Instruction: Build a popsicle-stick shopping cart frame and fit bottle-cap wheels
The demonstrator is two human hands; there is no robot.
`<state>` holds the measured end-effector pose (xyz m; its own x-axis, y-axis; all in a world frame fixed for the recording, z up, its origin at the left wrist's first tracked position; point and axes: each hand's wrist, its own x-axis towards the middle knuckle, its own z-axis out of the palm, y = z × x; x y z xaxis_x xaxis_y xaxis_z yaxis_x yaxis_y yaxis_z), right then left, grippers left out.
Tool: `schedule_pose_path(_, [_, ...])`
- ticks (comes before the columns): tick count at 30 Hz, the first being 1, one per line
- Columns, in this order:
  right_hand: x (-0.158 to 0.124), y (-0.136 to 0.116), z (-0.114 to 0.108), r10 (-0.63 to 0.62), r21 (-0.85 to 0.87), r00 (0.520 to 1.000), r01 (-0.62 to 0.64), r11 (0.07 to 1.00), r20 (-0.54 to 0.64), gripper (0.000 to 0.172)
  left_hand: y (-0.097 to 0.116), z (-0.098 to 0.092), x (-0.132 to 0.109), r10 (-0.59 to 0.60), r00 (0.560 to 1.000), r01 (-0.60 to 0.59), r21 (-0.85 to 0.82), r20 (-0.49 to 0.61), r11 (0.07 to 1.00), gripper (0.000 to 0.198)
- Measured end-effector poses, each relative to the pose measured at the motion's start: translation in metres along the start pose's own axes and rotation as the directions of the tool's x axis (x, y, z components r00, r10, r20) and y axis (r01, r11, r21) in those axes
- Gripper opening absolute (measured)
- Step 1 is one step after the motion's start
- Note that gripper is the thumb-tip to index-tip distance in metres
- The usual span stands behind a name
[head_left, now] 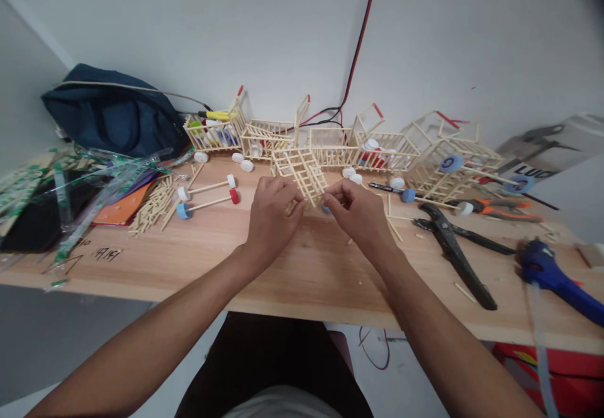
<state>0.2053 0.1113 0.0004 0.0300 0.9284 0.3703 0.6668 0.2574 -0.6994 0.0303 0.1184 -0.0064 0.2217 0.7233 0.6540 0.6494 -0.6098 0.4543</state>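
Note:
A small lattice basket of thin wooden sticks is tilted up above the middle of the table. My left hand is closed at its lower left side, fingers curled on the sticks. My right hand is closed in a pinch by the lower right corner; whatever lies between thumb and forefinger is hidden. A bit of blue, perhaps a bottle cap, shows at the right thumb tip. Behind the hands stand several mini stick carts with red-tipped handles, among them a cart with slatted sides.
Left lie cap-wheeled axles, loose sticks, orange card and a dark blue bag. Right are black-handled pliers, orange-handled pliers, a pen and a blue glue gun. A cable runs down the wall.

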Motion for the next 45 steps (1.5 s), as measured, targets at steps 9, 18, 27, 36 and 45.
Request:
schedule_pose_path(9, [0.000, 0.000, -0.001, 0.049, 0.045, 0.999, -0.050, 0.998, 0.008, 0.006, -0.002, -0.001, 0.000, -0.001, 1.000, 0.001, -0.010, 0.026, 1.000, 0.011])
schedule_pose_path(18, [0.002, 0.008, 0.000, 0.087, 0.139, 0.996, -0.088, 0.986, 0.012, 0.009, -0.003, 0.000, -0.001, -0.014, 1.000, 0.015, -0.022, 0.020, 1.000, 0.010])
schedule_pose_path(27, [0.001, 0.010, 0.000, 0.154, 0.268, 0.988, -0.143, 0.953, -0.021, 0.019, -0.001, -0.003, 0.001, 0.024, 1.000, -0.025, -0.094, -0.015, 0.995, 0.007])
schedule_pose_path(36, [-0.010, 0.009, -0.020, 0.152, 0.357, 0.987, -0.159, 0.920, 0.048, 0.022, 0.004, -0.006, -0.005, 0.206, 0.974, -0.217, -0.111, -0.098, 0.970, 0.006])
schedule_pose_path(45, [-0.061, 0.020, -0.049, 0.186, 0.073, 0.972, -0.198, 0.978, 0.142, 0.019, 0.016, -0.008, -0.021, 0.437, 0.898, -0.428, -0.124, 0.050, 0.895, 0.007])
